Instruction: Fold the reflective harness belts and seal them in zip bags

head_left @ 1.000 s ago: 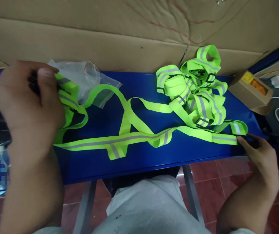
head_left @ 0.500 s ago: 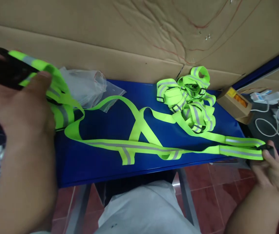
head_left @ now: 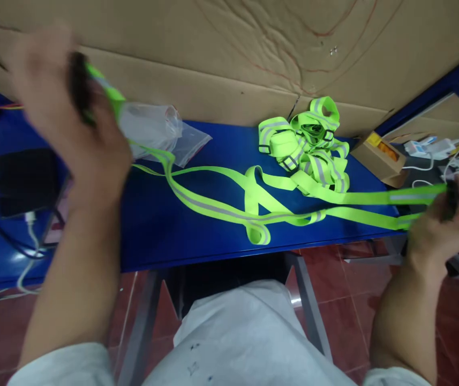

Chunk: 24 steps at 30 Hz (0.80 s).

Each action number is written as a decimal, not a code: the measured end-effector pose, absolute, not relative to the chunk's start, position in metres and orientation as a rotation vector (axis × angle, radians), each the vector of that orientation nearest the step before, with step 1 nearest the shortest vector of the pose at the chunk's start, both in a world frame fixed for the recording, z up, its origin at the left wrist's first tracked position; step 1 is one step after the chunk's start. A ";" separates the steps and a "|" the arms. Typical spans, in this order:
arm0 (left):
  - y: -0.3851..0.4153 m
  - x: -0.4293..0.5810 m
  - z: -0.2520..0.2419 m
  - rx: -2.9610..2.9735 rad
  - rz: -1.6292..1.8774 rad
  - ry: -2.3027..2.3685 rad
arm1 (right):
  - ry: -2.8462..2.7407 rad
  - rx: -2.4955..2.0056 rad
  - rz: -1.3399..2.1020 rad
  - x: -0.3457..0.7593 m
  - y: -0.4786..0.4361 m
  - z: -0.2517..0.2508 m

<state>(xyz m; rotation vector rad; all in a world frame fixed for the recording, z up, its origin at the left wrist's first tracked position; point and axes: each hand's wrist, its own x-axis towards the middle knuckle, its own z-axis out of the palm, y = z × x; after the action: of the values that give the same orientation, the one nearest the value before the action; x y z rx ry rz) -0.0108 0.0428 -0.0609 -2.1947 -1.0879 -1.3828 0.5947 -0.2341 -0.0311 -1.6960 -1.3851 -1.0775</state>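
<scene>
Grip: left hand (head_left: 70,126), right hand (head_left: 450,225) clasping neon strap (head_left: 213,209); long axis left-to-right.

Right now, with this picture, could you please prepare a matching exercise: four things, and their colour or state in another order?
1. Right hand
2. Strap heap
3. Plastic bag
4. Cardboard box

A. transparent
B. brown, with something orange inside
C. holding a strap
D. lime, with grey stripes

Pairs: 1-C, 2-D, 3-A, 4-B
</scene>
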 end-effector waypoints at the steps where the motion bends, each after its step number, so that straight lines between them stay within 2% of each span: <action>1: 0.030 0.013 -0.057 -2.154 -1.411 -0.979 | -1.495 -1.679 -1.031 0.577 -0.220 -0.027; 5: -0.025 0.102 -0.046 -2.756 -1.080 -1.037 | -1.929 -1.486 -0.737 0.484 -0.161 -0.021; 8: -0.050 0.136 -0.050 -2.985 -0.878 -1.021 | -2.128 -1.264 -0.627 0.426 -0.126 -0.026; 14: -0.055 0.140 -0.072 -2.892 -0.846 -1.107 | -2.233 -1.078 -0.383 0.385 -0.089 -0.047; 24: -0.065 0.139 -0.073 -2.708 -0.658 -1.053 | -2.277 -1.214 -0.117 0.358 -0.096 -0.074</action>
<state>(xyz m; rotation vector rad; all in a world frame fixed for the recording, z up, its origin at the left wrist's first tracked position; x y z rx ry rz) 0.1393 -0.0649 -0.0735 -2.7084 -1.0530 -0.6582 0.3580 -0.0959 -0.0743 -1.2140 -2.2774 -0.1175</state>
